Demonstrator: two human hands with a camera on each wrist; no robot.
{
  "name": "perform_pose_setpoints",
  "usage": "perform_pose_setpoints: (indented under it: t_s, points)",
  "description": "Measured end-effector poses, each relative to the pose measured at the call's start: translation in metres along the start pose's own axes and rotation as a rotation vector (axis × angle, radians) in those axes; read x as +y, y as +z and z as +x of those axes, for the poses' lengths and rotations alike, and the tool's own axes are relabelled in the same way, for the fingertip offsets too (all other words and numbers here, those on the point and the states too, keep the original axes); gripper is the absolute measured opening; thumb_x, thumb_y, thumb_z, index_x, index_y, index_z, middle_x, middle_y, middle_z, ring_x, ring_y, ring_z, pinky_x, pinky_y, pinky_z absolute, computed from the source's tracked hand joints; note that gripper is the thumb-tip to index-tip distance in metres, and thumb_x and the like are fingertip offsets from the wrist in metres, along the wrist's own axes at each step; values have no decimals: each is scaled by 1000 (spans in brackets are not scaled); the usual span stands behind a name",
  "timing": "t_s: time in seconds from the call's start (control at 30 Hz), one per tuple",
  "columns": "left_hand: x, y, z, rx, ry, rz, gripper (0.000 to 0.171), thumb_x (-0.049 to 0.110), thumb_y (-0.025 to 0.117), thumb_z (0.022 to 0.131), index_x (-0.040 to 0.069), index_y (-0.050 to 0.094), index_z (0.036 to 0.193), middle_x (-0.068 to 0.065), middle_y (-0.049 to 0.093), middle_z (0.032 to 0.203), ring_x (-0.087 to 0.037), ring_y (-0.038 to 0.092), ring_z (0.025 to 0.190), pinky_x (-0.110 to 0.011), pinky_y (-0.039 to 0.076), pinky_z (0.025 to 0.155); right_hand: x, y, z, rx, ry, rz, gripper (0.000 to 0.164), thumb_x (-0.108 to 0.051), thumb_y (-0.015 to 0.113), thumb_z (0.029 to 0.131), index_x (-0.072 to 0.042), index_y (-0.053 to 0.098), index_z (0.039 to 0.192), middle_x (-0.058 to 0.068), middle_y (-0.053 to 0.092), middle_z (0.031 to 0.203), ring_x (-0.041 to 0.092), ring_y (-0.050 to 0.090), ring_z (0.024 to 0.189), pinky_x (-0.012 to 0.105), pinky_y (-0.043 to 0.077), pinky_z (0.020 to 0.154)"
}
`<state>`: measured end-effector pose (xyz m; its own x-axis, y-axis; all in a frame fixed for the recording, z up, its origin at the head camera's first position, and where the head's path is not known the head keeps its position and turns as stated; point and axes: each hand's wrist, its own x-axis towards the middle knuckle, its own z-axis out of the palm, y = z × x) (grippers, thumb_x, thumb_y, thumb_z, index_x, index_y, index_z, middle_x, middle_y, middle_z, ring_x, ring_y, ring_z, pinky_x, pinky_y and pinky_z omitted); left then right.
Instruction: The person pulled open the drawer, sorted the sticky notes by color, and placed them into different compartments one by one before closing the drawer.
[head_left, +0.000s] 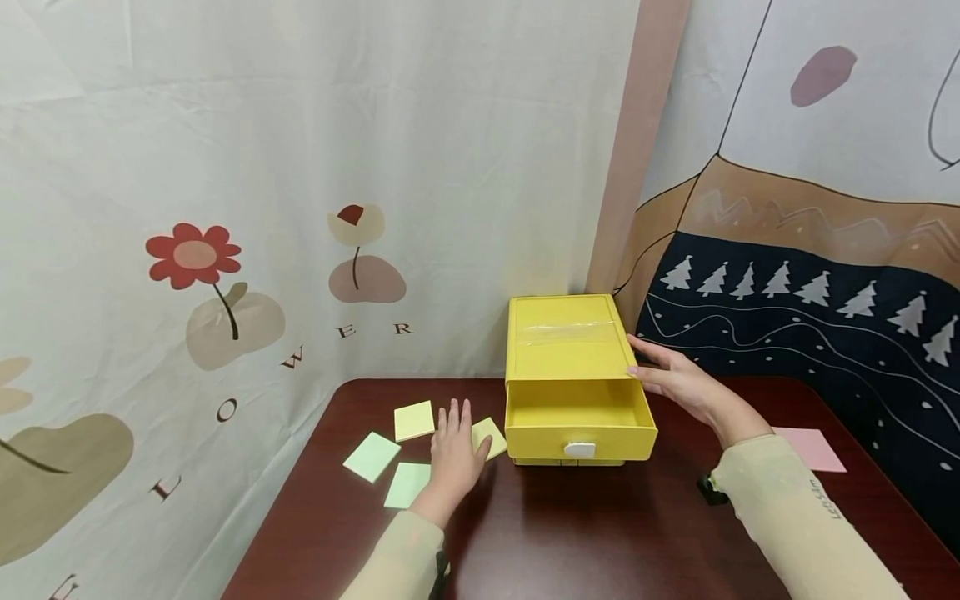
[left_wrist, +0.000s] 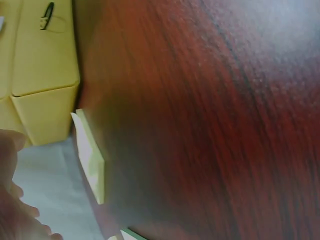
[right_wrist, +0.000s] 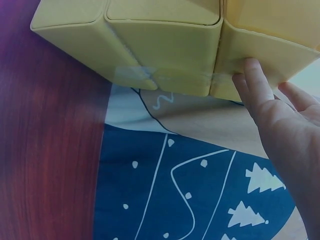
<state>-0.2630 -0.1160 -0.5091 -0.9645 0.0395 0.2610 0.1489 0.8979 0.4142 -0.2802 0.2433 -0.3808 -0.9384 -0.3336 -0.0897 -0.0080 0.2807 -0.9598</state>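
A yellow drawer box [head_left: 566, 337] stands at the back of the table with its upper drawer [head_left: 536, 443] pulled out; a white knob [head_left: 580, 450] is on the drawer front. My right hand [head_left: 686, 387] touches the box's right side near the top edge, fingers extended; the right wrist view shows fingertips against the yellow wall [right_wrist: 175, 55]. To the left of the box, my left hand [head_left: 455, 454] hovers palm down with straight fingers among sticky-note pads. Right beside its thumb lies a yellow pad [head_left: 487, 433], seen edge-on as a thick pad [left_wrist: 92, 160] in the left wrist view.
Left of my left hand lie another yellow pad [head_left: 414, 421], a green pad [head_left: 372, 456] and a second green pad [head_left: 405, 483]. A pink pad [head_left: 813, 450] is at the right, beyond my sleeve. Printed curtains [head_left: 450, 167] hang behind the dark red table [head_left: 570, 542].
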Motion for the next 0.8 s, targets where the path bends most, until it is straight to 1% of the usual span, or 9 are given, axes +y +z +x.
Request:
perform_pose_setpoints:
  t_s: [0.17,0.3,0.4,0.47,0.63,0.8]
  points:
    - [-3,9,2,-81,-51,10,76,41,61,89,5,29,148,-22,24,153,-42,19,141,-62,28,106,0,0,0,4,1,4,80,-35,60,92,-16,12,153,16,9,158,36,39,132,52,31,109]
    - [-5,12,4,-128,-103,-28,78,41,62,88,-1,30,146,-26,28,150,-44,22,140,-63,30,104,0,1,0,8,6,7,80,-35,60,92,-17,12,153,16,10,158,34,42,130,51,32,108]
    - [-9,13,5,-134,-132,-52,79,39,65,87,-4,32,144,-28,32,147,-45,26,137,-63,32,102,0,1,0,10,7,9,81,-35,60,92,-16,12,153,16,9,158,34,42,130,51,32,108]
    - [-11,13,5,-128,-146,-46,80,39,67,86,-5,33,144,-27,35,145,-45,30,135,-62,34,101,-1,1,0,12,8,9,81,-35,61,91,-16,12,153,16,9,158,35,41,131,51,31,108]
    - [-16,14,7,-125,-164,-2,84,41,72,81,-5,36,142,-26,41,139,-44,38,127,-57,42,93,-1,2,0,15,8,6,82,-35,61,91,-16,12,153,16,8,158,36,41,131,51,31,108]
    - [-19,14,8,-152,-153,55,88,41,77,75,-5,40,140,-24,45,135,-42,41,122,-55,44,90,0,2,0,15,7,10,81,-35,61,91,-17,12,153,16,8,158,36,41,131,52,31,109]
